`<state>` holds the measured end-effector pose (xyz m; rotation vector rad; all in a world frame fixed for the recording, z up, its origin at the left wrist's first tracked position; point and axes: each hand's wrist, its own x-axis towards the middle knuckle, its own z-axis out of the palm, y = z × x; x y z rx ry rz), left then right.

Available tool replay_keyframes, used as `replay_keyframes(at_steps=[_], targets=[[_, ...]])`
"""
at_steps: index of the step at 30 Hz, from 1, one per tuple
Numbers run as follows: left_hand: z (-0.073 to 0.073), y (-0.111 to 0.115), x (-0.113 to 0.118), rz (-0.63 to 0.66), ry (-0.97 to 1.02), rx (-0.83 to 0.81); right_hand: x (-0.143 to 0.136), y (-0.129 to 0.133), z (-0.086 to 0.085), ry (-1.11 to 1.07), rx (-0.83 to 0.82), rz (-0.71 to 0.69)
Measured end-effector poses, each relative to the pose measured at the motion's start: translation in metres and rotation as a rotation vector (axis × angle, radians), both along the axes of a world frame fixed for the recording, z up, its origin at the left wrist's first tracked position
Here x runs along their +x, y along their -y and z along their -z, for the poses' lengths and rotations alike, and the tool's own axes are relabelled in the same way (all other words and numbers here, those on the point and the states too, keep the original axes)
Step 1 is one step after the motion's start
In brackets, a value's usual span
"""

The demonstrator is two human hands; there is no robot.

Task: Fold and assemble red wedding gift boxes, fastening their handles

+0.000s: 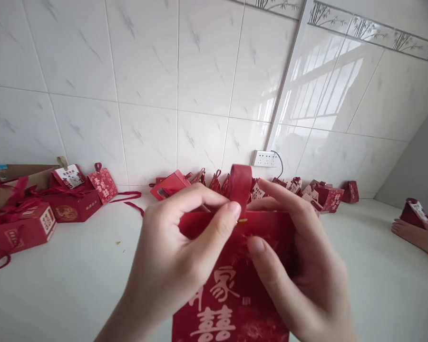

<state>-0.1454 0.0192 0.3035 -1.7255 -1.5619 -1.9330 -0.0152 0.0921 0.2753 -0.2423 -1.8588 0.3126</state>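
A red paper box with pale characters stands upright in front of me. From its top edge rises a looped red ribbon handle, with a small gold fastener at its base. My left hand pinches the base of the loop between thumb and forefinger, beside the fastener. My right hand wraps the box's right side, its thumb on the front face and its forefinger raised behind the top edge.
Red gift boxes and an open cardboard box sit at left. More small red boxes line the tiled wall below a power strip. Another person's hands hold a red box at far right.
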Motion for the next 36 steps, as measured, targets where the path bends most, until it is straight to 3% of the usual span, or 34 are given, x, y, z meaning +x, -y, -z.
replay_keyframes(at_steps=[4,8,15,25,36], targets=[[-0.001,0.007,-0.003,-0.105,-0.143,0.023,0.003,-0.001,-0.003,0.036,-0.061,-0.118],[0.001,0.008,0.000,-0.172,-0.243,0.025,0.003,-0.003,-0.005,0.020,-0.106,-0.136],[0.011,-0.001,0.007,-0.185,-0.260,0.187,0.004,-0.004,-0.008,-0.021,-0.063,-0.060],[0.008,0.006,-0.003,-0.049,-0.386,0.049,0.010,-0.002,-0.013,0.018,-0.090,-0.049],[0.007,0.007,0.000,-0.154,-0.490,0.069,0.011,-0.001,-0.013,0.040,-0.029,0.005]])
